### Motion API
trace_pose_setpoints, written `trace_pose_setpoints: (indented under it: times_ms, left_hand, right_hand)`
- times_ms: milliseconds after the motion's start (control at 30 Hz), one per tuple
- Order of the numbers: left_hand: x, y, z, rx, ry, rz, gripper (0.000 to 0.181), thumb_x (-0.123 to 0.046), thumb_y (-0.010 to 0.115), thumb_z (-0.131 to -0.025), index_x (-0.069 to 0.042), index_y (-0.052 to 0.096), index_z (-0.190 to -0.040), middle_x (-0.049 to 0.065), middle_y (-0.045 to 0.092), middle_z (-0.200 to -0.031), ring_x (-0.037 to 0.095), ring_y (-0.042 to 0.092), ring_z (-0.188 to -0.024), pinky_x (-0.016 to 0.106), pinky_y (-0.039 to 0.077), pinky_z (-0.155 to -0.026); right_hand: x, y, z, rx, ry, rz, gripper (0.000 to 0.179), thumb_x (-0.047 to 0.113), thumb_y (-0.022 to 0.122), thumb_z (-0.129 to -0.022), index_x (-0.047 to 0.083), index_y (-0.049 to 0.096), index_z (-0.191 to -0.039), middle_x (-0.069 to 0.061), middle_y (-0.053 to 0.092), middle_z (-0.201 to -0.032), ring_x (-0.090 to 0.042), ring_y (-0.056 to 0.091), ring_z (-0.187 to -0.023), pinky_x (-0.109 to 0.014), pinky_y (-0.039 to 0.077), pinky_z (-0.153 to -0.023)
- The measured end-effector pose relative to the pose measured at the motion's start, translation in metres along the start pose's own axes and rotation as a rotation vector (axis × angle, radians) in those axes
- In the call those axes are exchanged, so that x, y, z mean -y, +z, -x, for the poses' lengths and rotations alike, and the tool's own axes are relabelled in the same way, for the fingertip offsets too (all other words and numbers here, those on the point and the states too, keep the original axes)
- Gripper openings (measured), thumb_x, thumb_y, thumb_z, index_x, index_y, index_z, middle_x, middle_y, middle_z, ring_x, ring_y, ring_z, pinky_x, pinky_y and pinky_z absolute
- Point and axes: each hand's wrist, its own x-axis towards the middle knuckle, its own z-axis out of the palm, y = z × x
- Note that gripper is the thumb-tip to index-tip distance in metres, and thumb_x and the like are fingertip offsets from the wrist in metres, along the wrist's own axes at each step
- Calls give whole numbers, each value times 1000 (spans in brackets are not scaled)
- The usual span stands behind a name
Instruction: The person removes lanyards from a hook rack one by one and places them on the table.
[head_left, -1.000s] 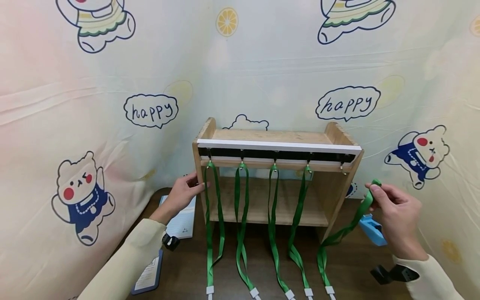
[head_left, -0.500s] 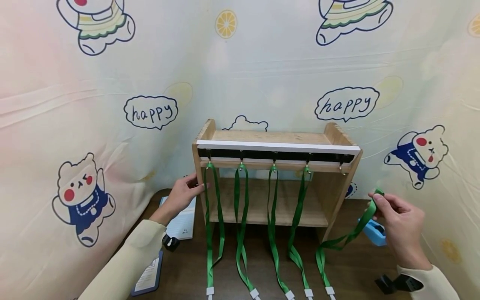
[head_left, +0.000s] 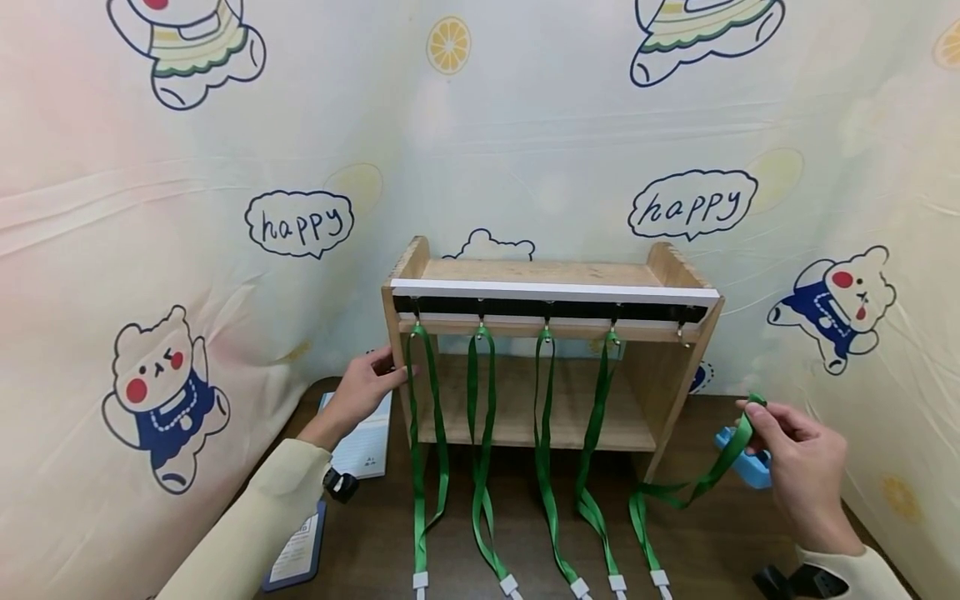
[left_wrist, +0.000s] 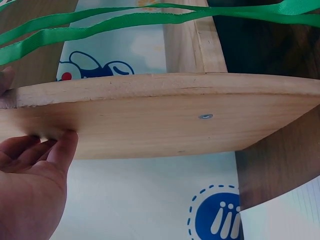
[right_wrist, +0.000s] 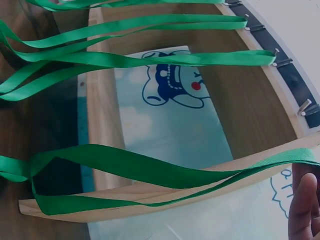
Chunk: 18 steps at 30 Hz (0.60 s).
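My left hand (head_left: 365,389) grips the left side panel of a small wooden shelf (head_left: 536,272); in the left wrist view its fingers (left_wrist: 62,150) press the panel's outer face. Off to the right of the shelf, my right hand (head_left: 810,467) pinches the looped end of a green lanyard (head_left: 731,452) between thumb and fingers. This strap sags leftward, and its white clip (head_left: 659,578) lies low near the front. Several other green lanyards (head_left: 491,392) hang by their loops from hooks along the shelf's black strip. The rightmost hook (head_left: 682,335) carries no lanyard.
A light-blue plastic object (head_left: 752,471) lies on the dark table (head_left: 720,550), partly behind my right hand. On the left are a notebook (head_left: 365,446) and a blue-edged card or board (head_left: 296,554). Patterned cloth (head_left: 480,150) hangs close behind the shelf.
My right hand has lowered a little with the lanyard's loop, and the strap sags more. The left hand keeps its hold on the shelf.
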Motion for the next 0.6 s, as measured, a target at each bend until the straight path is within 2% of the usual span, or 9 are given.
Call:
trace_pose_setpoints:
  times_ms: [200,267,367,600]
  left_hand:
    - [-1,-1,0,4,9,8,48,-42,66,-97,-19,60,-139,13,67,-128,27,62,-114,48,54,-97]
    - [0,-1,0,4,10,10,48,-42,66,-97,-19,60,-139,13,66,-129,27,62,-114,47,54,-97]
    - [0,-1,0,3,12,12,49,-42,67,-97,-20,60,-140,13,67,-129,27,62,-114,45,55,-96]
    - [2,-1,-1,7,22,13,48,-40,66,-98,-22,59,-142,13,66,-131,28,62,-116,42,55,-95]
  right_hand:
    - [-4,-1,5,4,15,110,8,9,72,-93,4,79,-95,16,77,-80,-5,61,-52,-16,52,-51]
    - [-6,-2,6,10,20,126,9,9,72,-93,4,79,-95,16,77,-80,-6,61,-52,-16,52,-51]
    - [-11,-4,9,26,19,206,9,13,71,-95,10,79,-96,20,75,-79,-5,61,-52,-17,52,-52]
    - [-22,-5,15,81,68,261,13,20,70,-96,11,78,-98,25,74,-81,-6,61,-55,-17,54,-55]
